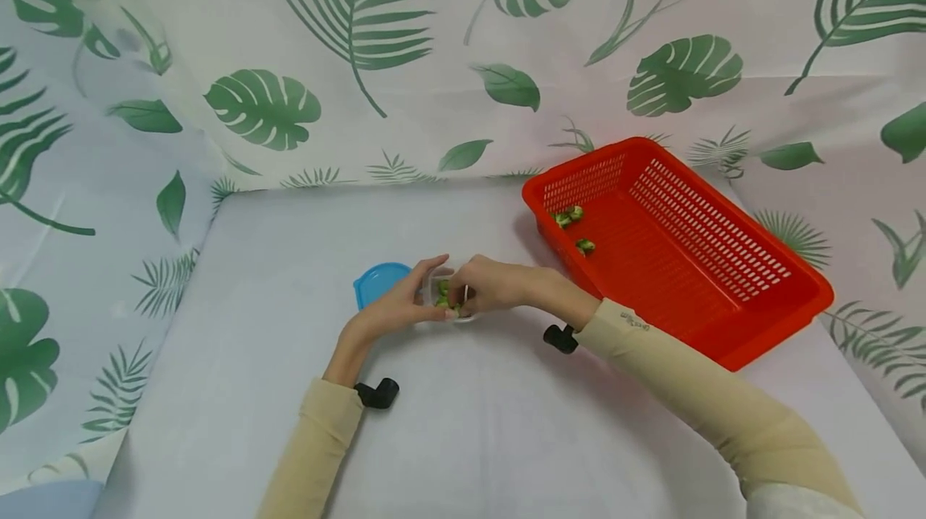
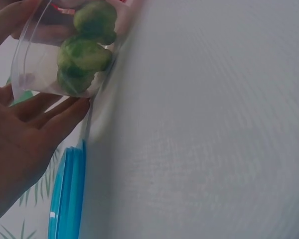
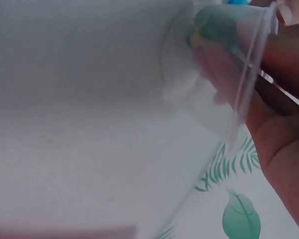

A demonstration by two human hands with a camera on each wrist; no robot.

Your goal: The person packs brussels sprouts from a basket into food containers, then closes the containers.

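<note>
A small clear plastic container [image 1: 428, 292] stands on the white table with green Brussels sprouts [image 2: 84, 62] inside. My left hand [image 1: 394, 306] grips it from the left, thumb near the front and fingers around the far side. From the right, my right hand [image 1: 495, 284] reaches over the rim with its fingers down inside. In the right wrist view those fingertips pinch a sprout [image 3: 217, 26] near the container's bottom. The blue lid [image 1: 378, 282] lies just left of the container, partly covered by my left hand.
A red perforated basket [image 1: 651, 278] stands on the table at the right, beyond my right forearm. A few sprouts [image 1: 567, 216] lie at its left end. Leaf-patterned cloth [image 1: 405, 117] hangs behind the table and at both sides.
</note>
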